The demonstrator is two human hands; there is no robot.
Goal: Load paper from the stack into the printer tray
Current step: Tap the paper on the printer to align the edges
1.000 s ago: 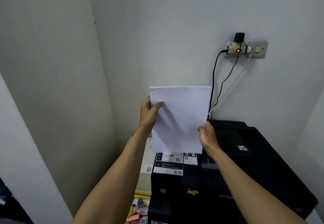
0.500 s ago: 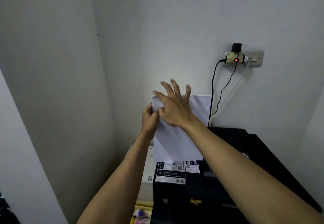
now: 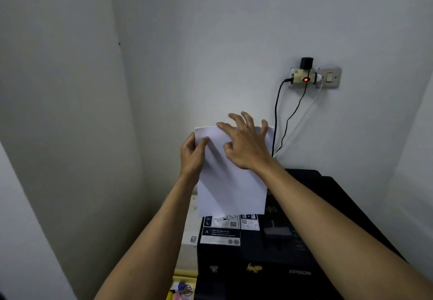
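Note:
A white sheaf of paper [image 3: 230, 189] stands upright in the rear feed of a black printer [image 3: 269, 248], its lower edge down behind the printer's labelled top. My left hand [image 3: 193, 156] pinches the paper's upper left edge, thumb in front. My right hand [image 3: 246, 142] lies flat against the upper part of the paper with fingers spread, its fingertips reaching over the top edge. The slot that holds the paper's bottom is hidden.
The printer sits in a narrow corner between white walls. A wall socket with an adapter and red light [image 3: 304, 78] is above right, with black and white cables [image 3: 278, 121] hanging down behind the printer. Colourful small items [image 3: 182, 290] lie low beside the printer.
My right hand left the paper's lower right edge and came up to press flat on its upper part. The paper sits lower in the printer than a second ago.

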